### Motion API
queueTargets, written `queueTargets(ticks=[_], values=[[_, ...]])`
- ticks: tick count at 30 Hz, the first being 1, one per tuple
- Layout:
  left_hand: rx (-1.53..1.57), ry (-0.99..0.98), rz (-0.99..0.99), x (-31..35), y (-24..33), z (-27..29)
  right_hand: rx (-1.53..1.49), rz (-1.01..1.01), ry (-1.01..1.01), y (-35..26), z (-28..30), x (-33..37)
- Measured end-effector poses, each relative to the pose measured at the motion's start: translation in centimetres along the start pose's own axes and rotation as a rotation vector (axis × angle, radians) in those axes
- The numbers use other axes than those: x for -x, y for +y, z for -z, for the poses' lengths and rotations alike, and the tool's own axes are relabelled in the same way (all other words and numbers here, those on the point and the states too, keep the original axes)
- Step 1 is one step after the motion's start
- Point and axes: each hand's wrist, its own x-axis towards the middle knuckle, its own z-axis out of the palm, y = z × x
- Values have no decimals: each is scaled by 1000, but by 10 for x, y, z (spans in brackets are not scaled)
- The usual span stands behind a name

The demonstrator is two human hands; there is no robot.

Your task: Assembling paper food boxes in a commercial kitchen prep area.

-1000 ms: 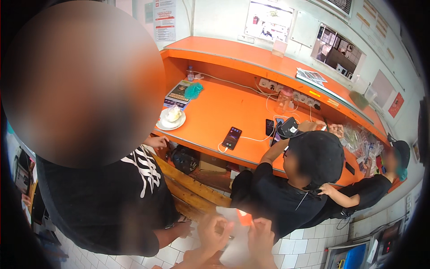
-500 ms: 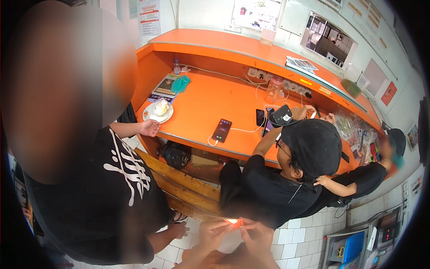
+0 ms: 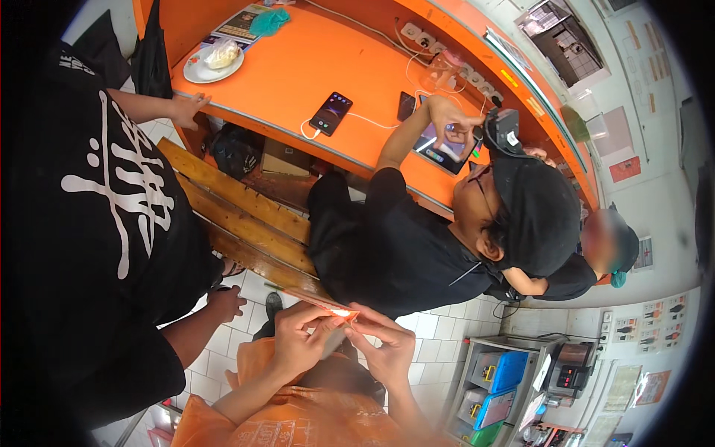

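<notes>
Close in front of me, my left hand (image 3: 304,337) pinches a small orange-and-white wrapper (image 3: 343,314) between thumb and fingers. My right hand (image 3: 382,347) grips its other end, fingers bent and nearly touching the left ones. White shows within the orange edges; what the wrapper contains is too small to make out. Below the hands is orange clothing (image 3: 298,417).
A wooden bench (image 3: 246,212) stands ahead, before an orange counter (image 3: 287,56). A seated person in a black cap (image 3: 536,216) faces it; another in black (image 3: 112,223) stands left. The counter bears a phone (image 3: 331,113) and a white plate (image 3: 195,71). Bins (image 3: 506,372) stand right.
My view has tilted down and shifted right, so my hands sit higher in it. Both still hold the wrapper. The seated person's raised hand has moved above a tablet.
</notes>
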Motion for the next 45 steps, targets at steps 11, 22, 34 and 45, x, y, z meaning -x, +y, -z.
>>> queueTargets(ticks=[11,22,34,45], values=[[-89,112,-59,0,6,5,-85,52,117,0,-11,-1],[7,13,-54,11,-12,1,30,171,170,1,-4,9],[323,-22,90,18,-10,-6,-42,261,236,9,-15,12],[-237,-104,-152,20,-3,19,238,97,324,9,18,6]])
